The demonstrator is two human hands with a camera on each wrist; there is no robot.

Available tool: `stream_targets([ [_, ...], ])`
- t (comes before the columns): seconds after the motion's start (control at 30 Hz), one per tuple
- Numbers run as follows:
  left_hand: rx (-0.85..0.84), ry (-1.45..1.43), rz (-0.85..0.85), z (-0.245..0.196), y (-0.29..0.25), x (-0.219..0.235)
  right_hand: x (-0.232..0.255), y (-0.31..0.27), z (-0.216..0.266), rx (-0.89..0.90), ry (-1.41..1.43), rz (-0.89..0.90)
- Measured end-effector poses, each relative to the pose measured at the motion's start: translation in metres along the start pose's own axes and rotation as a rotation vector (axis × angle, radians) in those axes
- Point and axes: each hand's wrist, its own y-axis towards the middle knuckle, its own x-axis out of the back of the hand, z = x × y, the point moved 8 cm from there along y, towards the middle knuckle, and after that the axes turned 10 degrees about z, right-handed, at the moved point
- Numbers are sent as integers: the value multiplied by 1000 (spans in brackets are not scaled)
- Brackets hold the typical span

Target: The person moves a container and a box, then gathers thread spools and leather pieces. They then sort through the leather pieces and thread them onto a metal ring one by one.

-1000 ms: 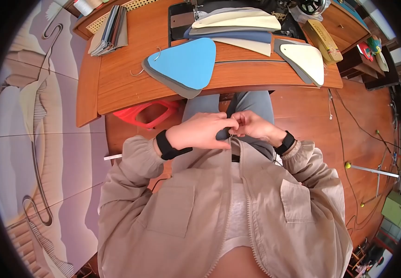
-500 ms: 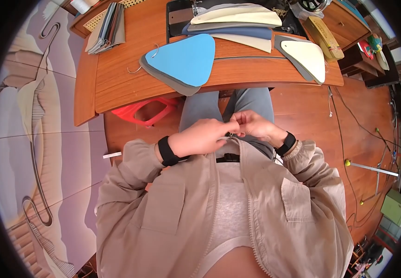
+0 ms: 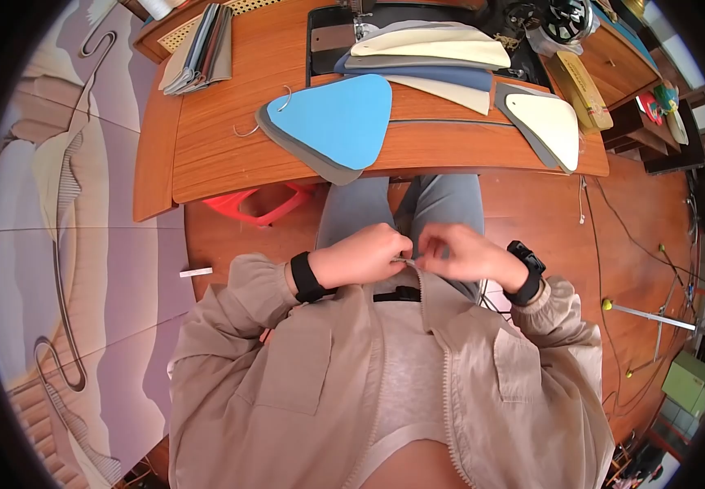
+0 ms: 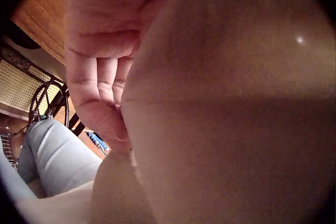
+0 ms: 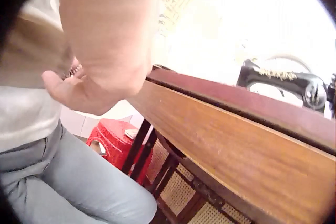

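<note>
My left hand (image 3: 364, 254) pinches the lower front edge of a beige zip jacket (image 3: 295, 359), which is worn open over a light shirt (image 3: 409, 383). In the left wrist view that hand's fingers (image 4: 107, 85) curl inward. Close beside it, my right hand (image 3: 470, 257) has bent, slightly blurred fingers right at the zipper's lower end. Zipper teeth (image 5: 73, 70) show by its fingertips in the right wrist view; whether they grip the zipper I cannot tell. Both hands are above the lap in grey-blue jeans (image 3: 352, 212).
Ahead stands a wooden table (image 3: 222, 163) bearing a blue triangular piece (image 3: 332, 118), cream pieces (image 3: 548, 126), folded fabrics (image 3: 202, 53) and a yellow box (image 3: 580, 90). A black sewing machine (image 5: 283, 79) is on it. Below is a red stool (image 3: 259, 204). Cables (image 3: 605, 269) run over the floor at right.
Both hands have come slightly nearer the body. The right wrist has turned, and its fingers have drawn a little apart from the left hand. The jacket front spread wider at first.
</note>
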Motion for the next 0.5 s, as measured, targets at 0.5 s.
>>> stream_targets([
  [0.5, 217, 115, -48, 45, -32, 43, 31, -45, -17, -177, -643, -78],
])
